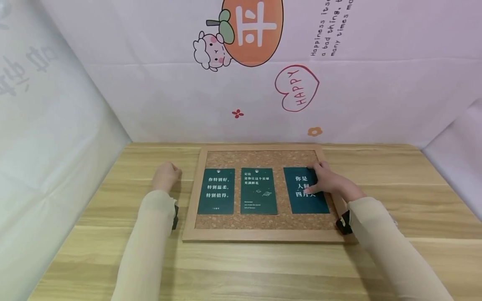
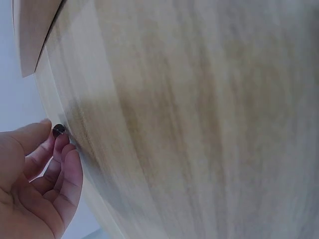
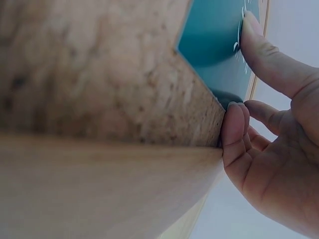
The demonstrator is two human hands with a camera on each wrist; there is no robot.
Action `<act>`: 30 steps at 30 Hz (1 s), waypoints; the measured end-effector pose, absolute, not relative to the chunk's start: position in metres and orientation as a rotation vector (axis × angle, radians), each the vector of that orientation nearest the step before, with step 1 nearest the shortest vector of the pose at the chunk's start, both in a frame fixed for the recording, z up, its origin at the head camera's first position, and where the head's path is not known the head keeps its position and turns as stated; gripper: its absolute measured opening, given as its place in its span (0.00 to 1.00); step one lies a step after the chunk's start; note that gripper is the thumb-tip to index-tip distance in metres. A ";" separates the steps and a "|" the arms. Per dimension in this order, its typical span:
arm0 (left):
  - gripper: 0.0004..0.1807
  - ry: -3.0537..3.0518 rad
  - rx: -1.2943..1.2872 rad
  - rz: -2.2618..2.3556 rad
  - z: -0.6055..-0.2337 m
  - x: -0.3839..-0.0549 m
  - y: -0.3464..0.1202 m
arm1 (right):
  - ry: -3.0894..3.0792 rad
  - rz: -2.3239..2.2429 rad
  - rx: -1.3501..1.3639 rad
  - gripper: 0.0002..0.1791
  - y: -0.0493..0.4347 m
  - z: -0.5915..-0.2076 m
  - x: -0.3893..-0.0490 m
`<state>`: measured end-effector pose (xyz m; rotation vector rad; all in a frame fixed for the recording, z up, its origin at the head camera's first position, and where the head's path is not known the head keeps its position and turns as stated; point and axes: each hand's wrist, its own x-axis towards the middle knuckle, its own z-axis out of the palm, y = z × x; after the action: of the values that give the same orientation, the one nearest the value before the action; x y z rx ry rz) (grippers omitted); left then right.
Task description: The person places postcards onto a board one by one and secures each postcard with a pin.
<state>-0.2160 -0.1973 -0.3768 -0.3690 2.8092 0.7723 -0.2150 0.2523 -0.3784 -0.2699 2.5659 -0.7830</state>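
A cork board with a light wooden frame lies on the table. My right hand grips the right-hand green card over the cork, thumb on its printed face, other fingers curled at its right edge; the hand covers part of the text. Two similar cards, the left card and the middle card, sit beside it, each with a small round pin head near its top. Left of the frame, my left hand pinches a small dark round thumbtack between thumb and finger, close above the wood.
The wooden table extends around the board on both sides and in front. Directly behind it rises a white printed cloth, and a pale cloth hangs at the left. The board's raised frame borders the cork.
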 end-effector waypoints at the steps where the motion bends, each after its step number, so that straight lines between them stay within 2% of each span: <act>1: 0.19 2.809 -0.368 0.779 -0.377 -0.216 -0.197 | 2.564 -0.783 -0.271 0.51 0.252 -0.378 -0.215; 4: 0.21 2.819 -0.360 0.781 -0.378 -0.216 -0.197 | 2.561 -0.787 -0.269 0.51 0.252 -0.378 -0.215; 8: 0.14 2.839 -0.341 0.752 -0.378 -0.216 -0.195 | 2.560 -0.792 -0.268 0.51 0.253 -0.377 -0.215; 15: 0.18 2.833 -0.345 0.745 -0.378 -0.214 -0.195 | 2.562 -0.794 -0.265 0.50 0.251 -0.378 -0.215; 25: 0.14 2.843 -0.339 0.749 -0.378 -0.215 -0.195 | 2.559 -0.797 -0.254 0.49 0.252 -0.379 -0.214; 30: 0.20 2.837 -0.335 0.753 -0.374 -0.217 -0.190 | 2.552 -0.791 -0.256 0.49 0.252 -0.378 -0.215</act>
<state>-0.2166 -0.1900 -0.3739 -0.3348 2.8367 0.7529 -0.2148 0.2519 -0.3776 -0.2556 2.5521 -0.7909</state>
